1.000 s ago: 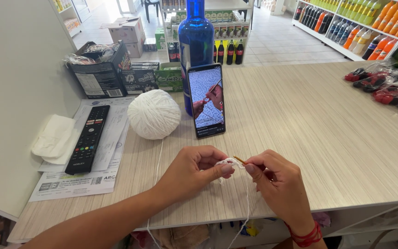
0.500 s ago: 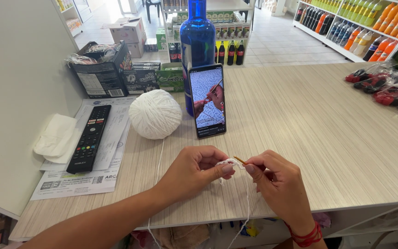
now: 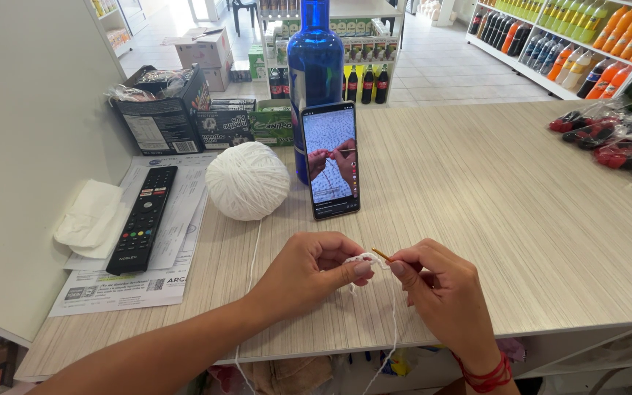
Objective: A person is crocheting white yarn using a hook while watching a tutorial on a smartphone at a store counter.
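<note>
My left hand (image 3: 314,268) pinches a small piece of white yarn work (image 3: 360,259) just above the wooden counter (image 3: 521,212). My right hand (image 3: 440,289) grips a thin brown crochet hook (image 3: 382,255) whose tip pokes into that yarn. A white strand (image 3: 251,249) runs from my hands back to a round ball of white yarn (image 3: 247,181) lying on the counter. Behind my hands a phone (image 3: 330,159) stands upright against a tall blue bottle (image 3: 316,66), its screen showing hands crocheting.
A black remote control (image 3: 143,218) lies on printed papers (image 3: 122,281) at the left, beside a folded white tissue (image 3: 91,217). Boxes and packets (image 3: 162,117) stand at the counter's back left. Red wrapped items (image 3: 612,139) lie at the right edge. Shop shelves with bottles (image 3: 587,36) are beyond.
</note>
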